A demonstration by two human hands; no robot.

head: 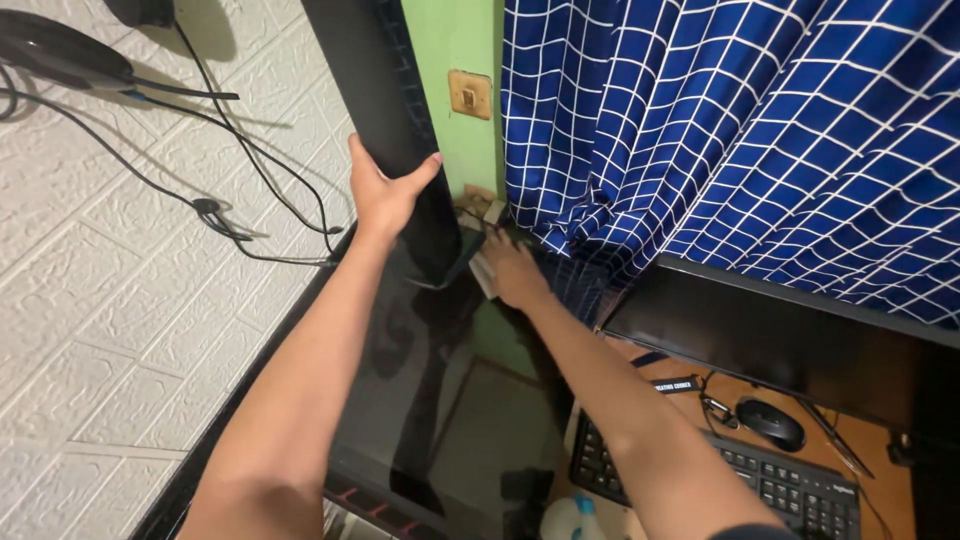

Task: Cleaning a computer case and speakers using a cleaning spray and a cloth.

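One tall black speaker (pixel 385 110) is gripped by the left hand (pixel 385 190), fingers wrapped round it — one cloth (pixel 482 270) is pressed flat under the right hand (pixel 512 268); one keyboard (pixel 740 478) and one mouse (pixel 770 423) lie nearby.

In the upper right of the frame you have a blue curtain (pixel 740 130) with a white grid pattern, hanging beside a green wall strip (pixel 455 40) that carries a small brass-coloured plate (pixel 470 94). At the left, black cables (pixel 215 210) trail across a white embossed brick-pattern wall (pixel 90 330). In the lower right you see a dark monitor (pixel 760 340), a black mouse (pixel 771 423) and a black keyboard (pixel 790 490) on an orange-brown desk (pixel 885 480).
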